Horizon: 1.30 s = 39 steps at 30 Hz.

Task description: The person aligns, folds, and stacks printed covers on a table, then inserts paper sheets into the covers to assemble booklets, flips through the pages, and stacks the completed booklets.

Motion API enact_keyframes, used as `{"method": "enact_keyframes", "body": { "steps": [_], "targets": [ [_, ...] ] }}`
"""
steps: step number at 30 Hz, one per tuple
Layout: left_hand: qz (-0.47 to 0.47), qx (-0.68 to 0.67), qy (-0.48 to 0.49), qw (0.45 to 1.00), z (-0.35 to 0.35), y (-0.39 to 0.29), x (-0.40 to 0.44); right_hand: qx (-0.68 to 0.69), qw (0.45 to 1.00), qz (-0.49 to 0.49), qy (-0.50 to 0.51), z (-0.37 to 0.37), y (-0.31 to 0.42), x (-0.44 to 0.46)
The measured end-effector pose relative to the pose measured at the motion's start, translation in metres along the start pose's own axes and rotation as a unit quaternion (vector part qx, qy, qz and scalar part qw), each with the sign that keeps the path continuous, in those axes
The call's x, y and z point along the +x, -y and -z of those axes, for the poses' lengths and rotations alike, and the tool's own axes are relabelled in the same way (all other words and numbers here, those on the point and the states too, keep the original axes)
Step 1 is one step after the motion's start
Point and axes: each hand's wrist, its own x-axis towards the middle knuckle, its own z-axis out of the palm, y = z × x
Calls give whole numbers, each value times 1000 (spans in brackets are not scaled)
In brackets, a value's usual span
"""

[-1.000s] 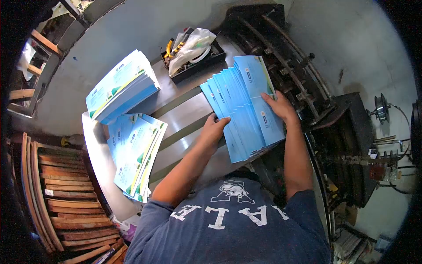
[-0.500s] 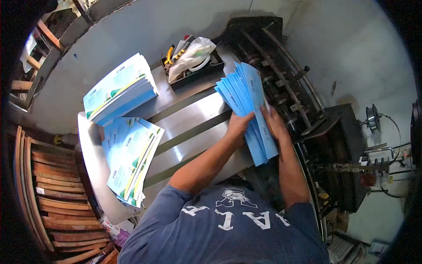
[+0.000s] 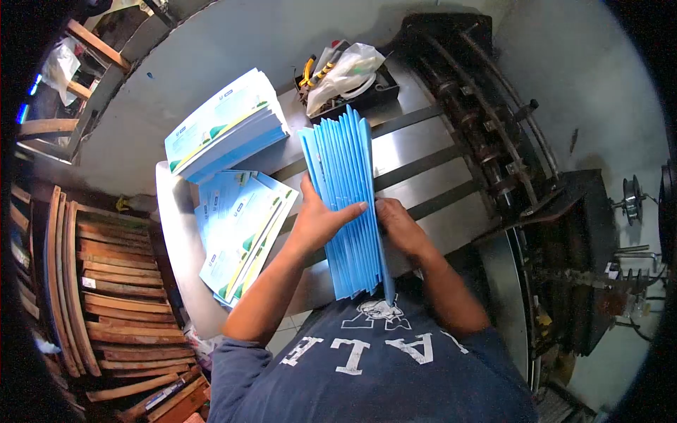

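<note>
A thick bundle of blue printed sheets (image 3: 347,176) stands between my hands, its edges spread in a row of narrow strips. My left hand (image 3: 317,217) grips its left side, with the thumb laid across the strips. On the other side, my right hand (image 3: 400,227) is closed with its fingertips at the bundle's right edge. To the left lies a loose, overlapping pile of the same printed sheets (image 3: 243,229). Behind that pile sits a tall, neat stack of printed sheets (image 3: 224,116) with blue, yellow and green artwork.
The metal table (image 3: 416,162) has dark slots across it. A tool tray (image 3: 384,92) with pliers and a plastic bag sits at the back. Dark machinery with rollers (image 3: 486,127) stands on the right. A wooden slatted rack (image 3: 127,296) is at the lower left.
The bundle has turned from tilted to nearly upright and come left in view, its edges now facing up. My left thumb has moved across the strips. My head view has shifted.
</note>
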Motion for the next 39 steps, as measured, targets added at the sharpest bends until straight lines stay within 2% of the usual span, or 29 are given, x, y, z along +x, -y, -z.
{"method": "enact_keyframes", "body": {
  "steps": [2, 4, 5, 6, 8, 10, 13, 16, 18, 21, 24, 25, 27, 35, 39],
  "targets": [
    [-84, 65, -48, 993, -9, -12, -4, -44, 999, -15, -2, 8, 31, -17],
    [-91, 87, -48, 991, -13, -10, 1, 206, 976, -76, 5, 14, 41, -22],
    [-82, 103, -57, 990, -16, -11, 1, 139, 987, -56, -54, 17, 20, -20],
    [-73, 120, -65, 988, -18, -14, 0, 141, 987, -57, -56, 22, 26, -23],
    [-82, 149, -77, 982, -20, -2, 6, 158, 987, -23, 34, 33, 45, -35],
    [-96, 111, -69, 987, -17, 3, 8, 132, 990, -40, 4, 31, 42, -34],
    [-91, 130, -79, 984, -15, 2, 7, 181, 983, 14, 28, 26, 28, -25],
    [-55, 188, -88, 977, -16, -11, -5, 151, 987, -35, 33, 21, 20, -12],
    [-82, 235, -150, 957, -18, -13, -8, 171, 983, -46, 42, 17, 18, -13],
    [-50, 230, -140, 962, -19, -21, -10, 193, 980, -8, 40, 11, 17, -7],
    [-40, 229, -138, 963, -19, -22, -10, 123, 992, -21, 11, 7, 13, -1],
    [-34, 233, -137, 962, -19, -23, -11, 140, 988, -42, 47, 12, 20, -3],
    [-23, 235, -136, 962, -19, -24, -11, 139, 988, -41, 45, 10, 12, -1],
    [-52, 242, -130, 960, -21, -23, -9, 182, 983, 16, 27, 3, -8, 11],
    [-20, 250, -120, 961, -22, -25, -6, 208, 974, -45, 74, 17, 13, -2]
  ]
}}
